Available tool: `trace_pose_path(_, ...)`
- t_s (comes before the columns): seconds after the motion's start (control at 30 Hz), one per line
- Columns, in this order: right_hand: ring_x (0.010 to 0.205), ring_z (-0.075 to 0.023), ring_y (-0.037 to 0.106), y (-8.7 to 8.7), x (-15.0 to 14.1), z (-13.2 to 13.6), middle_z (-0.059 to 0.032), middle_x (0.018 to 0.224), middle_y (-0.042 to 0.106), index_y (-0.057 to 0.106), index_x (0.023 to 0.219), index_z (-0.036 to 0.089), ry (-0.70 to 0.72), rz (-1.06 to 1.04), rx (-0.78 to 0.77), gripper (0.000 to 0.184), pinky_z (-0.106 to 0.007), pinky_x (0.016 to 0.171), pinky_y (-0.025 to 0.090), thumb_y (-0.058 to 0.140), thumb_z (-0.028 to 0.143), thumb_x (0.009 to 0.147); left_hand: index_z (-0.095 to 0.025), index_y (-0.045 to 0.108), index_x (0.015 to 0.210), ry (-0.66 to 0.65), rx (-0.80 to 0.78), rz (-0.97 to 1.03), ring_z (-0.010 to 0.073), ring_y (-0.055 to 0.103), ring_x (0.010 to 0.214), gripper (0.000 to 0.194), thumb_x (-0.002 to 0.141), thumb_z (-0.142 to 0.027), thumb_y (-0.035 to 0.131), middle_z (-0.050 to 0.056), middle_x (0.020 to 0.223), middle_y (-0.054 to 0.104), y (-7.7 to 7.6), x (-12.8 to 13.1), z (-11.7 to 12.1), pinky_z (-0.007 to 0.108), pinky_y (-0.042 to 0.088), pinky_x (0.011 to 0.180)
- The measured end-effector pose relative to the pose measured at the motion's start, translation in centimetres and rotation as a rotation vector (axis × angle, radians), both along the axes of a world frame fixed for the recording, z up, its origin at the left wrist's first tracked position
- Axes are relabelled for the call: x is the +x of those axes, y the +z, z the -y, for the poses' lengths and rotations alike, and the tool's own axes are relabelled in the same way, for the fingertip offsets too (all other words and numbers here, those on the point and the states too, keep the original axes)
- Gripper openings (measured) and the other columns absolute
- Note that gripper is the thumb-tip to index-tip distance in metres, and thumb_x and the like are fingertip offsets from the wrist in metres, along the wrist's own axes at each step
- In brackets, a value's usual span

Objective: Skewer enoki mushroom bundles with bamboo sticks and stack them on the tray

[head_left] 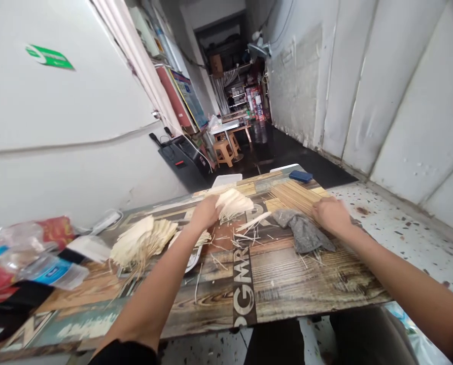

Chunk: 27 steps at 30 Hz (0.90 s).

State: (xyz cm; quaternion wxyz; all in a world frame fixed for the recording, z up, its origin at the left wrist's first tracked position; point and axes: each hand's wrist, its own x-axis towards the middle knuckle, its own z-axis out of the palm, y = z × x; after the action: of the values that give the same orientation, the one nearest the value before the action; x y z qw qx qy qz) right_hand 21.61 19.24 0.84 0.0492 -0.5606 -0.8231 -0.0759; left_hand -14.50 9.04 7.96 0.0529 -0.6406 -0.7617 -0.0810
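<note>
My left hand [206,212] is closed at the left edge of a stack of pale, thin sheets [234,203] that look like tofu skin; its fingertips are partly hidden. At the table's right side, my right hand [332,215] curls over the near ends of a bundle of bamboo skewers [292,196]. A crumpled grey cloth [304,232] lies beside that hand. Left of my left forearm, a pile of folded pale sheets on skewers [146,238] rests with its sticks pointing toward me. Pale strips [253,222] and thin scraps are scattered between the hands.
The patterned wooden table [279,284] ends near my knees. On its left are a plastic bottle [55,271] and plastic bags [24,238]. A white tray [193,259] shows under my left forearm. A blue box [301,176] sits at the far right corner. Stools [223,152] stand beyond.
</note>
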Motion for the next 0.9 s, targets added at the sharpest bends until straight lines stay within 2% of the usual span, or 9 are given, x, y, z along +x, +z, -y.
trace_pose_path(0.03,0.099,-0.0214,0.059,-0.2,-0.2,0.0,-0.0066,0.107,0.063,0.062,0.104,0.015,0.01,0.014,0.007,0.027,-0.044,0.087,0.047,0.057,0.039,0.091,-0.018,0.054,0.125,-0.021,0.004,0.013,0.0257,0.054,0.118,0.035,0.093,-0.034,0.053,0.011,0.131,0.054,-0.3,-0.3,-2.0,0.048,0.042,0.099)
trace_pose_path(0.13,0.101,-0.0218,0.059,-0.6,-0.6,0.2,-0.0082,0.112,0.062,0.061,0.11,0.015,0.038,0.049,0.019,0.028,-0.044,0.087,0.049,0.058,0.035,0.091,-0.018,0.053,0.125,-0.066,-0.018,0.06,0.0248,0.056,0.113,0.039,0.091,-0.035,0.057,0.01,0.13,0.053,-1.2,-1.2,-6.4,0.049,0.048,0.093)
trace_pose_path(0.27,0.1,-0.0216,0.06,-0.6,-1.0,0.7,-0.0093,0.113,0.062,0.061,0.111,0.014,0.049,0.062,0.023,0.028,-0.043,0.085,0.05,0.058,0.033,0.091,-0.018,0.055,0.122,-0.113,-0.106,0.124,0.023,0.059,0.107,0.035,0.092,-0.035,0.057,0.009,0.125,0.056,-2.1,-2.2,-9.2,0.045,0.051,0.089)
trace_pose_path(0.5,0.097,-0.0209,0.061,-1.0,-0.9,0.3,-0.0089,0.109,0.063,0.061,0.108,0.013,0.039,0.014,0.0,0.026,-0.042,0.084,0.051,0.059,0.032,0.091,-0.019,0.055,0.122,-0.117,-0.158,0.181,0.0226,0.059,0.107,0.034,0.092,-0.035,0.056,0.009,0.126,0.056,-2.5,-3.4,-9.7,0.045,0.051,0.09)
trace_pose_path(0.67,0.096,-0.0204,0.061,-0.9,-0.8,0.3,-0.0082,0.104,0.064,0.063,0.102,0.013,0.029,-0.031,-0.015,0.021,-0.041,0.084,0.05,0.059,0.03,0.091,-0.018,0.056,0.121,-0.112,-0.163,0.173,0.0232,0.059,0.106,0.034,0.092,-0.036,0.056,0.009,0.125,0.057,-2.0,-4.0,-10.1,0.044,0.051,0.089)
trace_pose_path(0.9,0.091,-0.0186,0.062,0.0,-1.0,0.8,-0.0072,0.104,0.063,0.062,0.105,0.013,-0.022,-0.078,-0.078,0.023,-0.038,0.078,0.053,0.059,0.031,0.091,-0.019,0.056,0.121,-0.149,-0.249,0.117,0.0232,0.059,0.107,0.033,0.092,-0.034,0.057,0.009,0.126,0.056,-1.4,-4.4,-10.8,0.044,0.051,0.09)
